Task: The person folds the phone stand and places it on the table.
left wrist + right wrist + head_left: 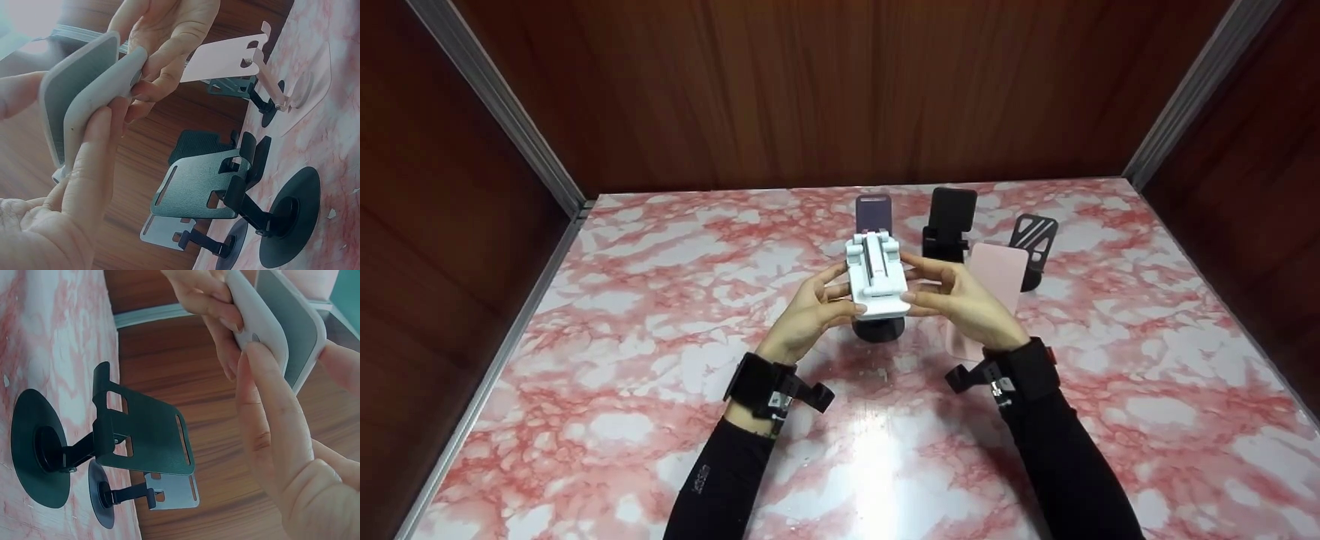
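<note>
A white folding phone stand [887,306], folded down, is held up above the table between both hands. My left hand [808,313] pinches its left side, thumb near the lower corner and fingers along the edge and beneath. On the opposite side my right hand [966,306] grips it the same way. In the left wrist view the phone stand [93,104] shows a plate lying over a thicker base, with a narrow gap between. The right wrist view shows a fingertip beside a small round spot on the white base [264,332].
A black phone stand [197,185] on a round base stands below the hands. Behind it is a purple stand [874,214]. To the right are a black stand [952,214], a pink stand [997,270] and a dark slotted stand [1035,240]. Wooden panels [840,90] enclose the marbled table [660,360].
</note>
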Demonstrator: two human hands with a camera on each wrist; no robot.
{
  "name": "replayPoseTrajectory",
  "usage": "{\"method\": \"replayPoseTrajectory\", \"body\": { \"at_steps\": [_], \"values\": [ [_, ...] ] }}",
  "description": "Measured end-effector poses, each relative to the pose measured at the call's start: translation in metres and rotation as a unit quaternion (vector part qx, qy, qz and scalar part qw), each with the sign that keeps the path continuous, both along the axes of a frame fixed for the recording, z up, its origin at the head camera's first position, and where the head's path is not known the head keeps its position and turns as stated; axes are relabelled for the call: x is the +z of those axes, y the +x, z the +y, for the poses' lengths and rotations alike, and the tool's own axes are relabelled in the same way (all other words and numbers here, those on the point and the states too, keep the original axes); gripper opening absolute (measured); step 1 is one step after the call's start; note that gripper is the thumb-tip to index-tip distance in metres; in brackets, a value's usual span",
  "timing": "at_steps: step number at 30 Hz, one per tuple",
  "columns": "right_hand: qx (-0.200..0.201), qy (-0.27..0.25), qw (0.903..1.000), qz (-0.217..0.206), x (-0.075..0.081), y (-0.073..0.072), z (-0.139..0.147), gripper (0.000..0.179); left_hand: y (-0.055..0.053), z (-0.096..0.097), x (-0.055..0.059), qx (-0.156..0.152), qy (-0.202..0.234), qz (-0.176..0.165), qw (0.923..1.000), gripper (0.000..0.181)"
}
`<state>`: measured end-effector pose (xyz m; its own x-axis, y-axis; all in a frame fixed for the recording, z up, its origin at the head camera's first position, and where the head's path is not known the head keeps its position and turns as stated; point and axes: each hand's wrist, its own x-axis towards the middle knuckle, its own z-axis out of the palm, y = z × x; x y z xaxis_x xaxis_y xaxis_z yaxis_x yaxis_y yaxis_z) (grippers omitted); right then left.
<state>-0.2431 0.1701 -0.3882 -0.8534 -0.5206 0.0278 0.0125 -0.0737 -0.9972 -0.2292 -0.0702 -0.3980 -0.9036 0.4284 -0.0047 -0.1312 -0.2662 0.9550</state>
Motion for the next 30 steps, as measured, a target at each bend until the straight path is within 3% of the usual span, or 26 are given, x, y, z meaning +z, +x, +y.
{"method": "replayPoseTrajectory", "body": {
  "at_steps": [21, 30],
  "values": [
    [-0.025, 0.036, 0.9988, 0.021, -0.0032, -0.0001, -0.002, 0.072, -0.0022, -0.0002, -0.0027, 0.001, -0.004, 0.007, 1.0, 0.084],
    [-0.029, 0.005, 0.9995, 0.007, -0.0045, 0.0015, -0.0021, 0.071, 0.0004, 0.0005, -0.0007, 0.0, -0.01, 0.015, 0.9998, 0.084]
  ]
}}
